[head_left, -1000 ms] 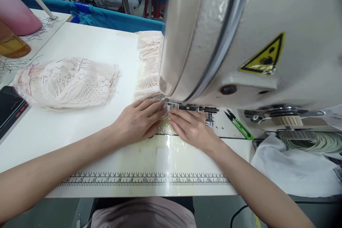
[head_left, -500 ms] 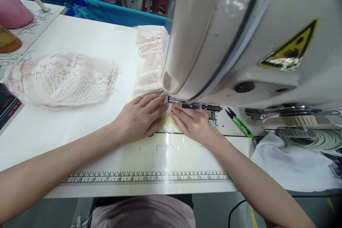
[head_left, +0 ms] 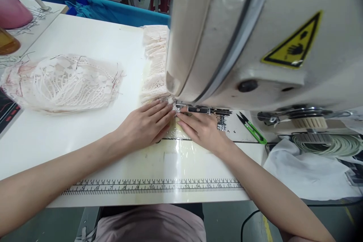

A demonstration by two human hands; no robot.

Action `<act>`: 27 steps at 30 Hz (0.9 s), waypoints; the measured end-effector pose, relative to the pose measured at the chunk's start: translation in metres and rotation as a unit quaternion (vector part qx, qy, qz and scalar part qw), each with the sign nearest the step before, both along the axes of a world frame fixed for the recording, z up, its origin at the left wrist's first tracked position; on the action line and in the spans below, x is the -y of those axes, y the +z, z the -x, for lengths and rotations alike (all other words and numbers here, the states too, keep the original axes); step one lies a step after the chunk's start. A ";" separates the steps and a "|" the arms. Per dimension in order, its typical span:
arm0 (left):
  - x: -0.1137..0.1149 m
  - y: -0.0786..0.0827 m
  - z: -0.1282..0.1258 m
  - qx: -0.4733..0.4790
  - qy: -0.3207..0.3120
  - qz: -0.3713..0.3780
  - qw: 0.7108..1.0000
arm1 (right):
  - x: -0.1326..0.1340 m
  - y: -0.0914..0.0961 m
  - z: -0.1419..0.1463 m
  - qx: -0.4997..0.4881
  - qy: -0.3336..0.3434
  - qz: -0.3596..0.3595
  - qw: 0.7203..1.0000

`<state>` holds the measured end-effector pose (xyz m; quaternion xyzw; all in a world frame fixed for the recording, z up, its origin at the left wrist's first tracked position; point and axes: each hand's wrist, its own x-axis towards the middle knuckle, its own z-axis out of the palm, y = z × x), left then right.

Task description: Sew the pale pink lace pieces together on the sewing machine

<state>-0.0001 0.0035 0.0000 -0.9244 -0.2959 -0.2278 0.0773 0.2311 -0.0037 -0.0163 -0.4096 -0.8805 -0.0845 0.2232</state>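
A strip of pale pink gathered lace runs away from me on the table, left of the sewing machine head. Its near end passes under the presser foot area, partly hidden by my fingers. My left hand lies flat on this end, fingers stretched out towards the needle. From the other side, my right hand rests with extended fingers beside the foot, thumb low, fingertips at the lace edge. A second lace piece with loose dark red threads lies at the left.
Green-handled thread snips lie right of the machine foot. White cloth sits below the handwheel parts at the right. A ruler strip runs along the front table edge. Pink and amber thread cones stand at the far left.
The whole view has shifted slightly, so the machine appears further left. Both hands stay at the needle area, with the left fingers lying a little flatter and closer together on the lace.
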 end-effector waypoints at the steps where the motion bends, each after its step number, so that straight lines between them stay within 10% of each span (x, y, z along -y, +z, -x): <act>1: 0.000 0.001 0.000 0.002 -0.001 0.001 1.000 | 0.000 0.000 0.001 -0.002 -0.005 0.002 1.000; 27: 0.003 0.003 0.000 -0.041 0.069 0.042 0.996 | -0.008 0.010 -0.006 -0.051 0.007 0.035 0.998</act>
